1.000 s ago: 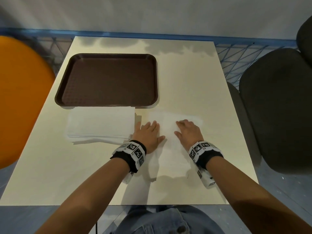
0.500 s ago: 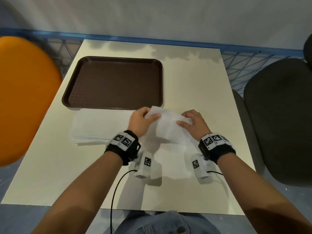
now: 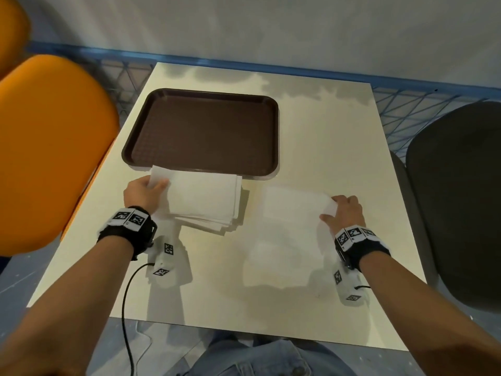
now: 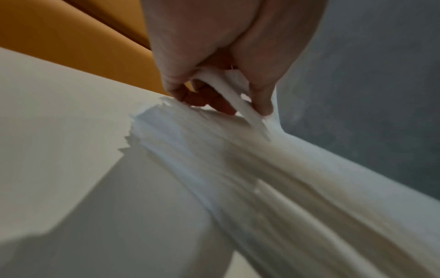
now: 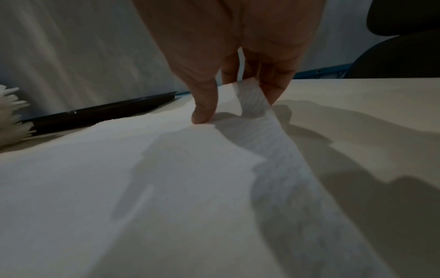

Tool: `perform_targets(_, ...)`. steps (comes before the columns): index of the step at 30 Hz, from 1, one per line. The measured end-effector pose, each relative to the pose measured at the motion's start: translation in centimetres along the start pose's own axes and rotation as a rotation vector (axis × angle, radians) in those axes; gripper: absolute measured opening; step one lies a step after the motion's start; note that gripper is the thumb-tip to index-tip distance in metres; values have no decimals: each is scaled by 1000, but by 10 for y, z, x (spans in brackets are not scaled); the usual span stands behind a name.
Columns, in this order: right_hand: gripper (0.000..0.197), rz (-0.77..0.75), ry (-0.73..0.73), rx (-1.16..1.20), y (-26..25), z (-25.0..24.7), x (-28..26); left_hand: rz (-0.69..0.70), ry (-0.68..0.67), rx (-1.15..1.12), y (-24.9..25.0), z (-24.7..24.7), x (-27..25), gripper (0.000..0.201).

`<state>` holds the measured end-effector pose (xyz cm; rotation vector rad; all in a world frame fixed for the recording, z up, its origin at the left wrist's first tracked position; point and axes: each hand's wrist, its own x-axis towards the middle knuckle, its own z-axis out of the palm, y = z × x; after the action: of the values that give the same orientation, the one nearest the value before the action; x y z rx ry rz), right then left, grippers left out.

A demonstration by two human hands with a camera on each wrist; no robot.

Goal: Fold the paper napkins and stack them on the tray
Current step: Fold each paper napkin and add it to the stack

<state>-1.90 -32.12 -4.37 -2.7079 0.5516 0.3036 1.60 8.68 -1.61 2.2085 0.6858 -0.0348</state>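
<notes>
Left hand [image 3: 143, 195] sits at roughly 9 o'clock on the table [image 3: 325, 137], thumb over and fingers under the far left corner of the top napkin [image 3: 202, 194] of the napkin stack [image 3: 217, 222]; the left wrist view shows that corner pinched and peeled up off the sheets below, fingers [image 4: 262, 101] curled round it. Right hand [image 3: 343, 214] is at about 3 o'clock, gripping the right edge of a single loose napkin [image 3: 291, 213]. In the right wrist view the thumb [image 5: 204, 111] presses down on the sheet while the other fingers are tucked under its lifted edge, which curls up between them. The loose napkin lies spread on the table in front of the person, flat apart from that raised edge; whether it is already folded over I cannot tell. The stack lies just to its left, apart from it, with its sheets fanned out unevenly along the near edge. The brown tray [image 3: 135, 147] sits at 11 o'clock, just beyond the stack, whose far edge touches or slightly overlaps the tray's near rim. No napkins are on the tray. An orange chair [image 3: 51, 147] stands off the table's left side at 9 o'clock, a dark grey chair [image 3: 458, 202] off the right at 3 o'clock.
</notes>
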Motion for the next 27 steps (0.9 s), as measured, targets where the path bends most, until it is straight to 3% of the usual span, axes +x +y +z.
perform_targets(2,55,-16,23,-8,0,0,0,7,21,176,2,6,3,47)
perform_targets(4,55,-12,34,-49,0,-1,1,45,144,325,13,12,-3,66)
perform_targets(6,55,-9,32,-114,-1,-5,1,195,239,355,30,21,-17,77)
perform_targets(10,52,-27,22,-173,-3,-8,1,612,74,402,71,65,-62,74)
perform_targets(13,42,-42,18,-83,-1,-6,1,776,-121,492,91,115,-94,67)
perform_targets(15,33,-54,4,42,2,-5,1,801,-284,623,95,145,-105,69)
perform_targets(18,30,-52,93,199,8,-5,0,717,-486,703,97,171,-109,71)
perform_targets(23,53,61,188,535,10,-18,2,666,-522,668,103,176,-101,83)
perform_targets(25,44,109,165,633,8,-26,4,652,-536,679,106,175,-98,91)
perform_targets(27,23,65,128,670,3,-35,4,660,-558,645,110,174,-97,99)
